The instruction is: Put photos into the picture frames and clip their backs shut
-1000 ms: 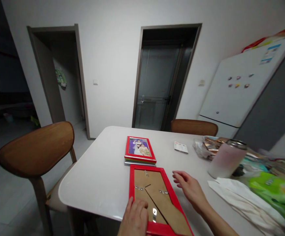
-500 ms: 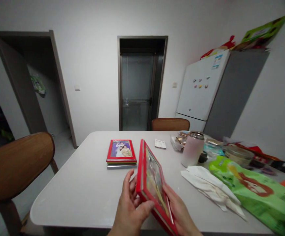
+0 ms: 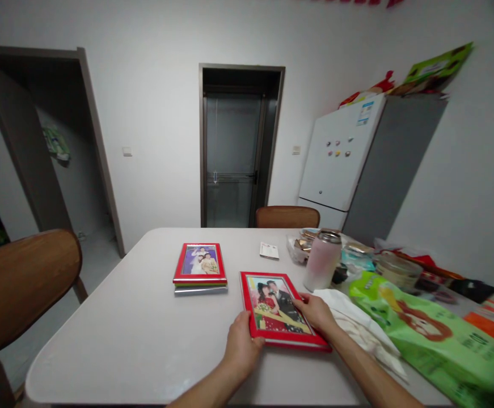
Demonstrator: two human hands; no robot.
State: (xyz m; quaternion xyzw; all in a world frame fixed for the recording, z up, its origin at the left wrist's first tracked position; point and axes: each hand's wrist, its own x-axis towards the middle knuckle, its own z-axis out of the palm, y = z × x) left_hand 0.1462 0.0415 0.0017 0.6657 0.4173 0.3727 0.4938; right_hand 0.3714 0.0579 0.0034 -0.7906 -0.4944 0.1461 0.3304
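Note:
A red picture frame (image 3: 283,309) with a photo of a couple faces up, low over or on the white table; I cannot tell whether it rests there fully. My left hand (image 3: 244,343) grips its left edge near the front corner, thumb on the rim. On its right edge, my right hand (image 3: 318,313) is closed, with fingers reaching over the rim beside the picture. To the left lies a stack of frames (image 3: 201,266); a red one with a group photo is on top, and green and silver edges show beneath it.
A small white card (image 3: 269,251) lies behind the held frame. A pink tumbler (image 3: 323,260), white cloth (image 3: 359,326), green packet (image 3: 431,334) and plastic containers crowd the right side of the table (image 3: 144,340). Wooden chairs (image 3: 25,283) stand at the left and far side.
The red picture frame went from tilted on edge to lying nearly flat, picture up. My hands have moved apart to its two sides. The view has shifted slightly.

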